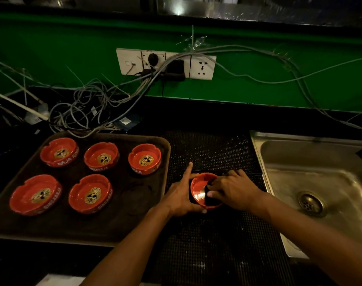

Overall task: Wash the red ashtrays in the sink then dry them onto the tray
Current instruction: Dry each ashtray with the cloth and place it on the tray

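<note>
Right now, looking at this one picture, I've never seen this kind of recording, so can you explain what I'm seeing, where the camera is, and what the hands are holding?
There is no machine here: a person wears one camera on the head, looking down at both bare hands. The left hand grips a red ashtray over a black dotted mat. The right hand presses something dark, apparently a cloth, inside it. To the left, a brown tray carries five more red ashtrays. To the right is a steel sink. Behind, cables trail from wall sockets.
</note>
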